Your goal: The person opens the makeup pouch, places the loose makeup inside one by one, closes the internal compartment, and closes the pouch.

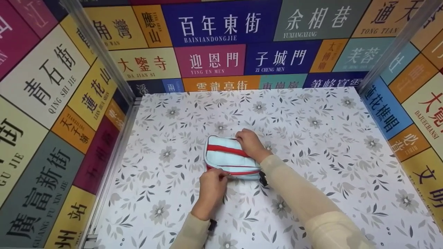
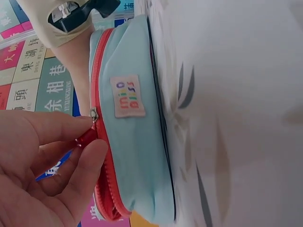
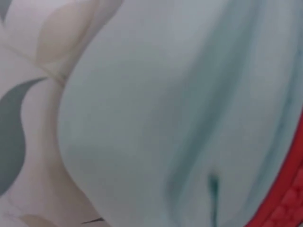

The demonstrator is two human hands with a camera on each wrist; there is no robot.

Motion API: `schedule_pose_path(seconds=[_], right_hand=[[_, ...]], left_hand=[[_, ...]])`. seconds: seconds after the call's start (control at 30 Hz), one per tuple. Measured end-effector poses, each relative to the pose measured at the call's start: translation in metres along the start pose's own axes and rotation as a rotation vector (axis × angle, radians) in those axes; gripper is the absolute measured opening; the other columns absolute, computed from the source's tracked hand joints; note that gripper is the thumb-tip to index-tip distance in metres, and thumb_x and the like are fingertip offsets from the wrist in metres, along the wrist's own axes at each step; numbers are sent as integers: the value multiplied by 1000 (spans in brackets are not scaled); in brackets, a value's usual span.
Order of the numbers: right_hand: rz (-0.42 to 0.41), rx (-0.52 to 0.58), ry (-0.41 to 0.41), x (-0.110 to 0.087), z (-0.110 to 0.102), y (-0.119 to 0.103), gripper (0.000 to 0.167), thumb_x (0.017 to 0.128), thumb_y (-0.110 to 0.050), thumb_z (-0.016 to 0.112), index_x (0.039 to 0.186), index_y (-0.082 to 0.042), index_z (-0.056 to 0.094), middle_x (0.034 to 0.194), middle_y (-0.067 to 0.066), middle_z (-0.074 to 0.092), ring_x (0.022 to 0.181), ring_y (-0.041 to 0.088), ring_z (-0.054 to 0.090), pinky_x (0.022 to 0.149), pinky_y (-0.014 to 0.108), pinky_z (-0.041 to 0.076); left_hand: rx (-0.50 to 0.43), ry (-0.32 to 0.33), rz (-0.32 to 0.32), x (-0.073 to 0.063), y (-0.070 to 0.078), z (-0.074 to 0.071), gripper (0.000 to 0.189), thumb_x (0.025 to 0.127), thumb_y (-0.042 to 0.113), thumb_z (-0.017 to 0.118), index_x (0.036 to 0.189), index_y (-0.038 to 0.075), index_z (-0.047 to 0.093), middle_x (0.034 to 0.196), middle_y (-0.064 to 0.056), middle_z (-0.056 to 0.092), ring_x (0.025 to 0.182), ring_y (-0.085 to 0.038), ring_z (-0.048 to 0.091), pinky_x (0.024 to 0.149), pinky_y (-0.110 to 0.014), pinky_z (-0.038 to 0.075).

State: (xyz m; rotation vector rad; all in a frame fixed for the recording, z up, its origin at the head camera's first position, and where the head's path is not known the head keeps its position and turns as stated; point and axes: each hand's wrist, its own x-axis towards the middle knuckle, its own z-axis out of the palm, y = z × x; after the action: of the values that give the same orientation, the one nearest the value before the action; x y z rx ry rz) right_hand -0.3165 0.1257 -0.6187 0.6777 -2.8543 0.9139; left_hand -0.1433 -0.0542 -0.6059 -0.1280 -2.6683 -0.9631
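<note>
A light blue pouch point(image 1: 221, 159) with a red strap point(image 1: 226, 149) across its top lies on the patterned surface. My left hand point(image 1: 211, 185) is at its near side, pinching the red pull tab point(image 2: 87, 137) of the zipper between thumb and fingers. The metal slider point(image 2: 93, 114) sits on the red zipper point(image 2: 97, 71), beside a small label point(image 2: 128, 96). Below the slider, the zipper edges appear parted. At the pouch's far right corner, my right hand point(image 1: 252, 143) grips the edge with curled fingers. The right wrist view shows blurred pouch fabric point(image 3: 137, 118) and no fingers.
The white tabletop point(image 1: 166, 193) has a grey flower and leaf print. Panels with coloured signs, such as a dark blue one point(image 1: 221, 36), stand behind it and on both sides. Metal frame posts point(image 1: 100, 52) mark the corners. Black wrist bands show at both sleeves.
</note>
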Motion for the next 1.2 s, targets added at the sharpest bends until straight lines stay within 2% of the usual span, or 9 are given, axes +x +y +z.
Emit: schedule_pose_path(seconds=[0.23, 0.43, 0.77, 0.97, 1.2], right_hand=[[-31, -1, 25, -1, 1, 0, 16, 106, -7, 62, 99, -3, 75, 96, 17, 68, 94, 35, 67, 91, 49, 57], [-30, -1, 38, 0, 2, 1, 15, 105, -6, 63, 98, -3, 76, 95, 17, 69, 92, 35, 67, 89, 49, 57], [-16, 0, 20, -1, 0, -1, 14, 105, -7, 64, 99, -2, 76, 97, 17, 70, 94, 35, 67, 91, 48, 56], [-7, 7, 19, -2, -1, -1, 13, 104, -7, 64, 101, -2, 76, 98, 17, 69, 95, 34, 67, 92, 48, 56], [-21, -46, -28, 0, -2, -3, 15, 104, -5, 63, 99, -3, 77, 96, 16, 70, 94, 34, 68, 89, 47, 57]], left_hand=[[6, 39, 6, 0, -9, -7, 9, 84, 7, 85, 83, 15, 82, 82, 0, 77, 75, -17, 72, 69, -33, 59], [2, 34, -9, 0, -13, -12, 9, 84, 4, 84, 83, 12, 81, 82, -1, 76, 75, -17, 71, 69, -34, 58], [-4, 63, -21, 0, -22, -15, 9, 84, 2, 82, 82, 11, 81, 81, -2, 74, 77, -19, 71, 70, -34, 58], [1, 52, -25, 0, -24, -17, 7, 85, 4, 82, 83, 11, 82, 81, -2, 74, 77, -19, 71, 71, -35, 58], [13, 25, -43, 1, -25, -19, 8, 87, 6, 81, 83, 13, 81, 79, 0, 73, 73, -15, 68, 67, -30, 56]])
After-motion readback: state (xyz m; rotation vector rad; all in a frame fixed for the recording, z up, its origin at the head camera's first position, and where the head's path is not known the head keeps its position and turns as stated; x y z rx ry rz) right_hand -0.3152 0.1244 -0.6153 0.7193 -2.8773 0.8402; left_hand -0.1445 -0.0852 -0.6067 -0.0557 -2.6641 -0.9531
